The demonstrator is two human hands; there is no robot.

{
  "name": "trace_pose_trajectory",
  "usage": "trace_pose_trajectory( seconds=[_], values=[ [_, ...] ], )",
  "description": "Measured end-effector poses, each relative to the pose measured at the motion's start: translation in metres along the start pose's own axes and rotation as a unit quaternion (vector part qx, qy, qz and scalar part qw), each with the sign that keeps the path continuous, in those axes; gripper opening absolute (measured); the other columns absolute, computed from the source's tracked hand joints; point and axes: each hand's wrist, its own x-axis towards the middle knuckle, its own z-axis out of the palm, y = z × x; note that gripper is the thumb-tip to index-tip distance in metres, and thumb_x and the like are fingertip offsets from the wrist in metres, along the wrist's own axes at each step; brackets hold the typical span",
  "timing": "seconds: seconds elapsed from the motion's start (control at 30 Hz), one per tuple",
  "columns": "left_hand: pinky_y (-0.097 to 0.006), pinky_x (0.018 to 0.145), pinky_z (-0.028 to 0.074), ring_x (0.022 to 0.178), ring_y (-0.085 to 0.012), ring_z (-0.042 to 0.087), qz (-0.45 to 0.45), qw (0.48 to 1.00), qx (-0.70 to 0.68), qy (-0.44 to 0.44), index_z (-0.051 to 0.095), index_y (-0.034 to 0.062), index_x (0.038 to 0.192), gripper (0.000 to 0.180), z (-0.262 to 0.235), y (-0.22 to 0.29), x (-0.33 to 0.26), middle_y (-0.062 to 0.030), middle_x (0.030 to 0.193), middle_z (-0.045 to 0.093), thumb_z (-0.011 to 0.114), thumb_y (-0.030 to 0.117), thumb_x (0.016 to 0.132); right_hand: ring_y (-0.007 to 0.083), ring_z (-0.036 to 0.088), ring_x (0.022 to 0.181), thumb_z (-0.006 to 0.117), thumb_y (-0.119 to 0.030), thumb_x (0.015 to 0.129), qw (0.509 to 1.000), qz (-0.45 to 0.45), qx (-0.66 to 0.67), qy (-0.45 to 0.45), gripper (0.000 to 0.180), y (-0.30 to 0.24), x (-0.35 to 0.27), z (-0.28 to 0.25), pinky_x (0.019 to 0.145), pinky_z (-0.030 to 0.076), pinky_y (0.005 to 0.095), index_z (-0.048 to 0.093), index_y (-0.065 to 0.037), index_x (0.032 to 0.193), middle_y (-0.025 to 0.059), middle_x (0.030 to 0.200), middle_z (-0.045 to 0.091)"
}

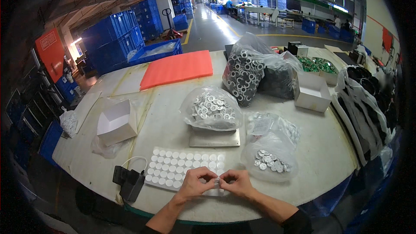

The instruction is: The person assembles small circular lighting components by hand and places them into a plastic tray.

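My left hand (197, 183) and my right hand (237, 183) meet near the table's front edge, thumbs and fingertips pinched together. Between them they hold a small silvery round piece (217, 181), partly covered by the fingers. Just beneath and to the left lies a white tray of round white discs (174, 168) set in rows, its right end partly hidden by my hands. Beyond it, an open clear bag of silver rings (212, 106) rests on a flat metal plate (214, 138). To the right of my hands, another clear bag holds flat silver discs (271, 161).
A black power adapter (128, 182) with a white cable sits left of the tray. White open boxes (116, 123) stand at left and right. Farther back are a red foam sheet (177, 69), a tall bag of grey rings (243, 76) and green circuit boards (308, 64). Bagged black parts (366, 104) line the right edge.
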Motion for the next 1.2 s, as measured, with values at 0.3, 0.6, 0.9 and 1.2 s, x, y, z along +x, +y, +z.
trace_pose_trajectory(
  seconds=[0.3,0.6,0.9,1.2],
  values=[
    [-0.023,0.065,0.049,0.071,-0.009,0.06,-0.05,0.984,-0.151,0.083,0.065,-0.0025,0.091,0.014,0.02,-0.012,-0.007,-0.0056,0.08,0.065,0.066,0.008,0.082,0.0083,0.062,0.067,0.069,-0.011,0.078,0.994,0.018,0.074,0.075,0.018,-0.001,0.003,-0.004,0.063,0.051,0.0229,0.066,0.003,0.088,0.006,0.076,0.067],
    [-0.024,0.058,0.045,0.063,-0.0076,0.054,-0.075,0.993,-0.093,0.004,0.061,-0.0017,0.086,0.017,0.022,-0.012,-0.002,-0.0044,0.071,0.061,0.066,0.014,0.082,0.0102,0.064,0.072,0.071,-0.011,0.078,0.999,-0.014,0.004,-0.034,0.015,0.002,0.006,-0.022,0.065,0.052,0.0241,0.067,0.001,0.087,0.0067,0.078,0.067],
    [-0.021,0.058,0.049,0.067,-0.0107,0.06,-0.081,0.953,-0.282,0.068,0.055,-0.0008,0.086,0.012,0.025,-0.01,-0.008,-0.0059,0.073,0.061,0.065,0.005,0.083,0.0259,0.062,0.061,0.064,-0.02,0.084,0.96,-0.163,-0.206,0.092,0.016,-0.015,-0.002,-0.022,0.055,0.048,0.0338,0.065,-0.005,0.085,0.0136,0.071,0.062],
    [-0.021,0.05,0.041,0.059,-0.005,0.047,-0.076,0.954,-0.217,0.192,0.054,0.0022,0.079,0.006,0.026,-0.049,-0.027,-0.0001,0.068,0.05,0.06,0.002,0.08,0.0354,0.059,0.075,0.066,-0.019,0.074,0.857,0.069,-0.493,0.13,0.018,0.002,-0.028,-0.088,0.068,0.047,0.0424,0.063,-0.002,0.081,0.0177,0.08,0.062]
  ],
)
